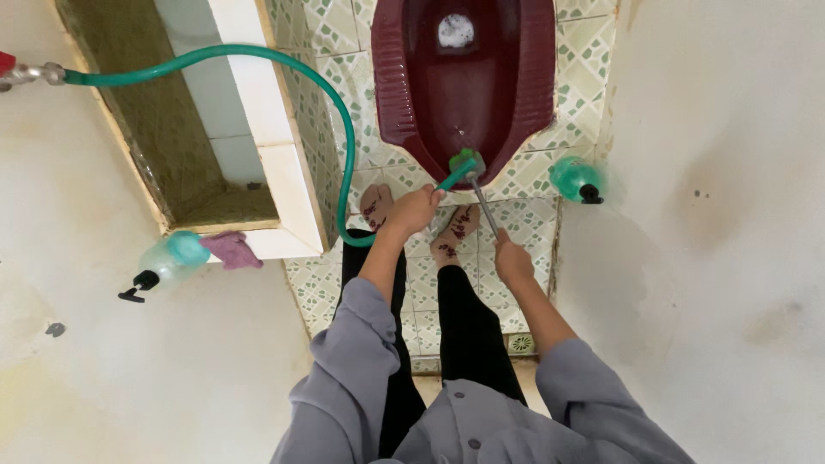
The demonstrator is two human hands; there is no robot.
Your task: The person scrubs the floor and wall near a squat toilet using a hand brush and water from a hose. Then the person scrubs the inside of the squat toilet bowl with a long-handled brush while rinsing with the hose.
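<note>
Nearest to you are your grey sleeves, soft cloth with small buttons down the front, and below them your black trouser legs and bare feet on the tiled floor (447, 296). The tiles are small, pale, glossy squares with a green diamond pattern. A round metal drain (520, 344) sits in the floor just by your right forearm.

Your left hand (414, 210) is clamped around the green hose (344, 129) close to its end. The hose is smooth rubber or plastic; it loops down beside your left leg, arcs up over the tiled ledge and runs to a metal tap (26, 75) on the left wall. Its end reaches the near lip of the toilet pan.

Your right hand (512, 259) is closed around the lower end of a thin metal handle of a brush (481, 202). The rod slants up to a green head resting on the pan's near rim, touching the hose end.

The squat toilet pan (404, 94) is deep maroon, glazed and wet, oval, with foam at its far hole.

A green plastic bottle (574, 179) with a dark cap lies right of the pan. On the left, a pale bottle (168, 260) with a teal band lies beside a crumpled purple cloth (234, 249), below a tiled water trough (258, 103).
</note>
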